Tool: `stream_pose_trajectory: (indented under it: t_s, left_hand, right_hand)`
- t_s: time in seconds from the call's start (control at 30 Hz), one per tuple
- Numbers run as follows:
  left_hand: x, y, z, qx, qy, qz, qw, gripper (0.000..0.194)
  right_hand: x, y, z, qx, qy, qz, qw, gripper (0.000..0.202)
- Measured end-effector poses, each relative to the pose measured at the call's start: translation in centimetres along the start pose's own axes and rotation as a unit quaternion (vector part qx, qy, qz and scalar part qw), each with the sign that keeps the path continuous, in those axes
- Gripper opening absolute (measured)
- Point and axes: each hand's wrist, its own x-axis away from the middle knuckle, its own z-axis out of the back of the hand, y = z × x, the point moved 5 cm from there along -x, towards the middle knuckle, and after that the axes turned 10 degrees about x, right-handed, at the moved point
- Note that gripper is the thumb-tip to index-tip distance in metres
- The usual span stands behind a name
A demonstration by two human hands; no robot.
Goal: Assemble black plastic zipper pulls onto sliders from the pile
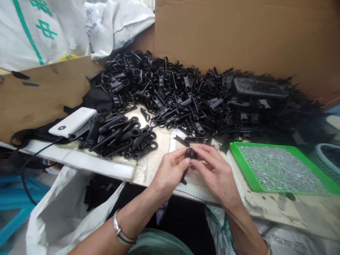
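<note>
"Two hands, one small dark part [191,153] between them?"

"Yes. The left hand [168,171] and right hand [219,170] both pinch it with their fingers, over the front edge of the surface [151,168]."

"And the black pieces?"

"Two piles, too many to count: a big heap [164,92] along the back edge, a smaller pile [119,136] toward the left. One white box [73,121] sits beside that."

"Open room?"

"A bare patch between the smaller pile and the hands, reaching the front edge."

"Containers?"

"One green tray [240,164] of countless metal pins [281,168] at right, one grey tray [261,92] of small bits on the heap, and one open white sack [63,209] below the left front edge, black pieces inside."
</note>
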Motion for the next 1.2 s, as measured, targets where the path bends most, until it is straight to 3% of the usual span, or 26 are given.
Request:
stream_pose_trajectory:
  t_s: [0.2,0.37,0.47,0.57,0.77,0.9,1.0,1.1,1.2]
  left_hand:
    - [0.6,-0.1,-0.4,-0.026,-0.064,0.000,0.998,0.042]
    - [0.8,0.0,-0.1,-0.090,-0.081,-0.011,0.993,0.046]
    - [0.8,0.2,-0.1,-0.102,-0.095,-0.009,0.990,0.046]
    - [0.9,0.4,-0.1,-0.113,-0.100,-0.010,0.988,0.044]
    - [1.7,0.8,0.1,-0.239,-0.082,-0.026,0.967,0.045]
    - [2.1,1.2,0.1,-0.318,-0.093,-0.043,0.943,0.047]
    - [1.9,1.1,0.4,-0.304,-0.114,-0.043,0.945,0.042]
    - [1.7,0.9,1.4,-0.292,-0.070,-0.048,0.953,0.034]
    - [1.9,0.7,2.0,-0.285,-0.037,-0.026,0.957,0.033]
  right_hand:
    - [0.2,-0.1,0.6,0.059,0.077,0.052,0.994,0.023]
    - [-0.2,-0.6,0.5,0.100,0.017,0.116,0.988,0.029]
    - [-0.1,-1.0,0.9,0.121,0.037,0.154,0.980,0.029]
    - [0.2,-1.4,0.8,0.136,0.076,0.163,0.974,0.028]
    - [0.7,-1.3,0.5,0.131,0.096,0.133,0.978,0.026]
    - [0.5,-0.8,0.2,0.078,0.051,0.077,0.993,0.021]
    - [0.7,-1.0,-0.1,0.061,0.020,0.063,0.996,0.019]
    - [1.2,-1.4,-0.4,0.033,-0.037,0.064,0.997,0.028]
    - [1.7,-0.6,0.0,-0.011,-0.070,0.010,0.997,0.033]
